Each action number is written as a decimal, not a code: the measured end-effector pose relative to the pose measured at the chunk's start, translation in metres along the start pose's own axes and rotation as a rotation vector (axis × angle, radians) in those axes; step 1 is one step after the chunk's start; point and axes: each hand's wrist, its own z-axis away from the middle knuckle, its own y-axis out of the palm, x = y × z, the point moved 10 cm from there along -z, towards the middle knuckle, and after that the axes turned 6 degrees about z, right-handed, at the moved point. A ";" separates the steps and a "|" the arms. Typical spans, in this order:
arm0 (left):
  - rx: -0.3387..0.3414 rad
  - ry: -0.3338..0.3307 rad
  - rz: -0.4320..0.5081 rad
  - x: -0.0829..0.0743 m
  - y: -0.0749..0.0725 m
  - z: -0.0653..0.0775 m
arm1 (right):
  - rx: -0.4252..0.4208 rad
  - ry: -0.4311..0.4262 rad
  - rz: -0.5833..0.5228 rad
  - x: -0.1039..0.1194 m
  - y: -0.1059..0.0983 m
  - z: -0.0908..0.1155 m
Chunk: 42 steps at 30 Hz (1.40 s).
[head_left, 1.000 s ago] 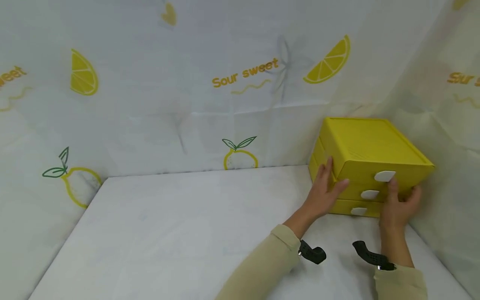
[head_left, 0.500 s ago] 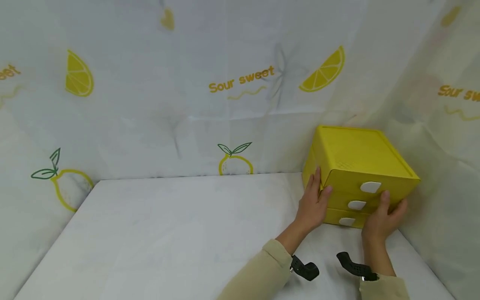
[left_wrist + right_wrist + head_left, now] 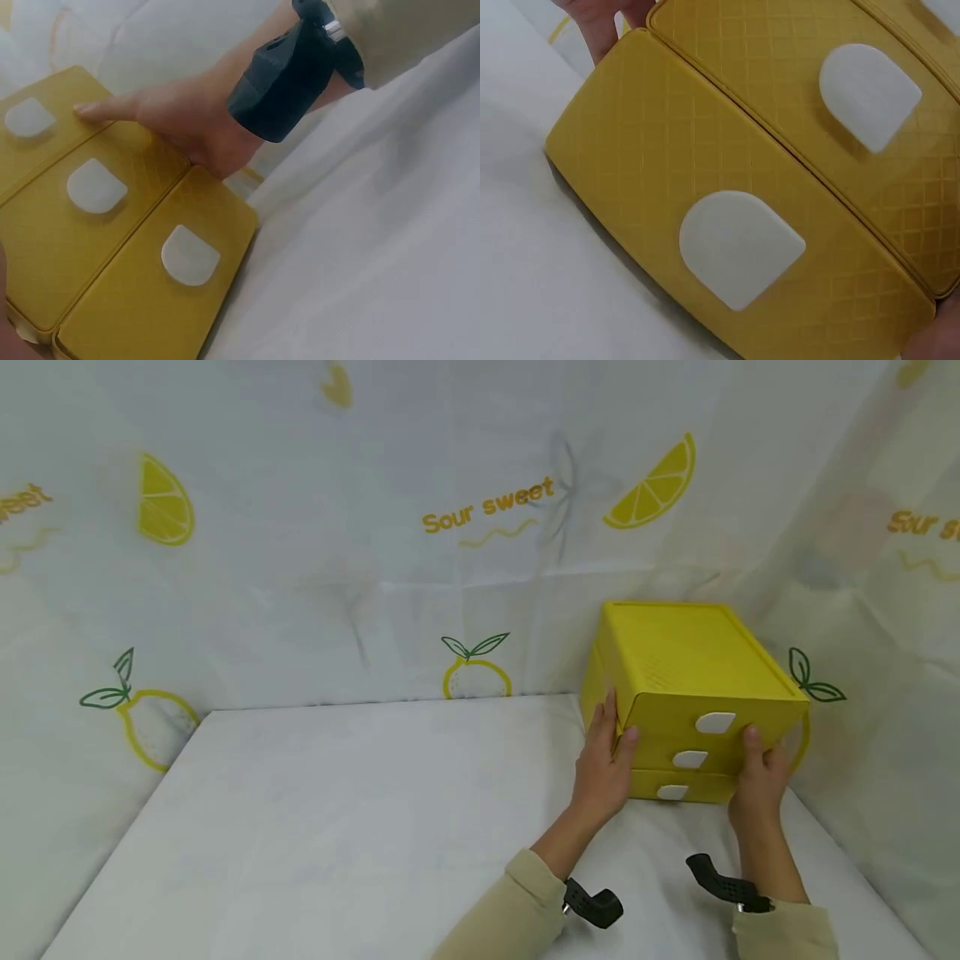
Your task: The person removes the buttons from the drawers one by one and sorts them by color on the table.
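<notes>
In the head view a yellow three-drawer storage box [image 3: 697, 652] stands at the right of the table, its drawer fronts facing me. Each front carries a white rounded tab. My left hand [image 3: 603, 768] grips its left front corner, fingers along the side and thumb at the front edge. On the opposite side my right hand [image 3: 761, 781] holds it, thumb on the front below the top tab, other fingers round the right side and partly hidden. The left wrist view shows the lowest drawer front [image 3: 142, 300] close over the white cloth. Textured drawer fronts fill the right wrist view.
A white cloth covers the table [image 3: 322, 827]. Behind it hangs a white curtain [image 3: 300, 527] printed with lemons and lettering, and another cloth wall [image 3: 900, 735] rises close on the right. Black camera mounts [image 3: 592, 906] sit on both wrists.
Both hands have shifted the drawer box to the left, away from the right wall. A printed lemon on that wall now shows beside it. The hands keep their grip.
</notes>
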 end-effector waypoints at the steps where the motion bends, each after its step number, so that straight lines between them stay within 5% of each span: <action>1: -0.007 -0.006 0.004 0.001 -0.002 0.001 | 0.021 0.030 -0.002 -0.004 0.002 0.000; 6: -0.028 -0.009 0.017 0.005 -0.016 0.005 | 0.087 0.146 0.154 -0.019 0.005 0.001; 12: -0.048 0.041 0.008 0.008 -0.038 0.014 | 0.180 0.124 0.442 -0.018 0.012 0.002; 19: -0.038 0.069 0.008 0.012 -0.064 0.027 | 0.181 0.143 0.318 -0.018 0.029 0.017; 26: -0.084 0.086 0.019 0.015 -0.103 0.034 | 0.289 0.078 0.228 -0.010 0.065 0.034; 42: -0.127 0.070 0.024 0.027 -0.165 0.060 | 0.429 0.022 0.324 -0.007 0.120 0.079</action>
